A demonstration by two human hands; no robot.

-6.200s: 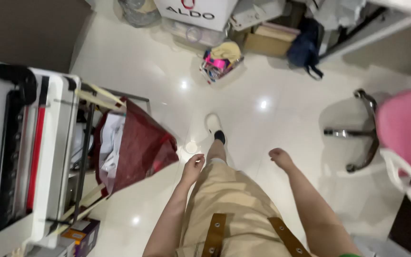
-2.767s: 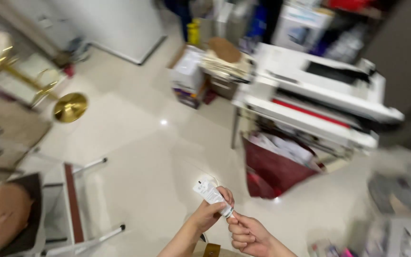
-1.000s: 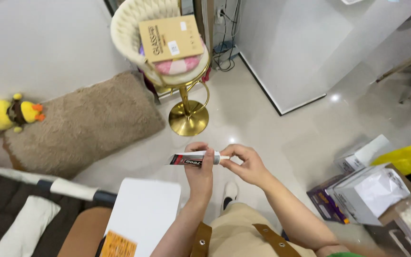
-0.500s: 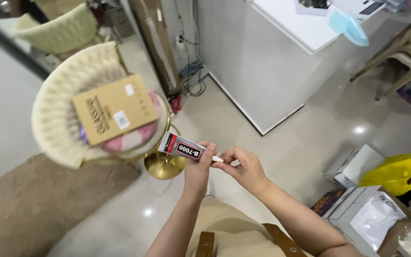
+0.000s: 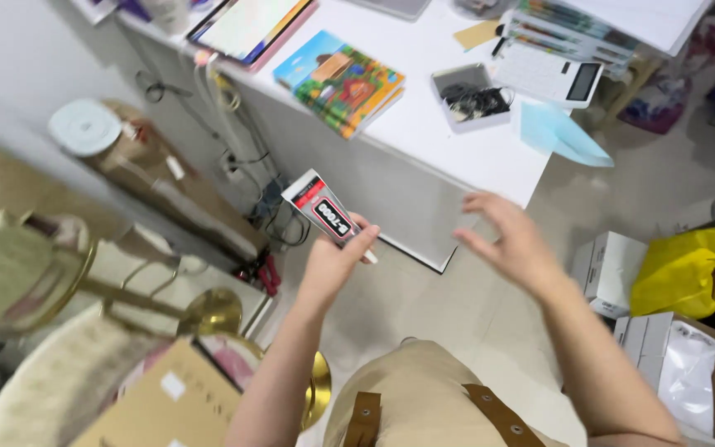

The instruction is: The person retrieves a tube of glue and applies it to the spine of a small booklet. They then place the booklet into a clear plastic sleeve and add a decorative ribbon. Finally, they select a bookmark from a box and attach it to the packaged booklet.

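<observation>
Gripping a small soft-walled squeeze tube of glue with a white, red and black label (image 5: 323,209), the left hand (image 5: 334,263) has its thumb and fingers closed round the nozzle end, so that the flat crimped tail of the tube sticks up and away to the left, tilted, in the air in front of the white desk (image 5: 490,157); the right hand (image 5: 513,242) is apart from the tube, empty, with the fingers spread and loosely curled, the palm turned toward the tube.

The tube looks light and easy for one hand to carry; its body is probably soft and will give under pressure, so a hard pinch on the middle could push glue out, while the firmer shoulder by the nozzle, where the left hand now has it, seems the safer place to take hold; the glossy label may be a little slippery; whether a cap sits on the nozzle cannot be told, since the fingers hide it.

On the desk beyond lie a brightly coloured picture book (image 5: 343,81), a small open grey box of dark cables (image 5: 469,97), a white calculator (image 5: 546,75) and a pale blue folded sheet (image 5: 560,135); on the floor to the right sit a crumpled yellow plastic bag (image 5: 683,266) and white cardboard boxes (image 5: 608,269); at lower left stand a brass-coloured round stand base (image 5: 213,310) and a brown cardboard box (image 5: 163,401).
</observation>
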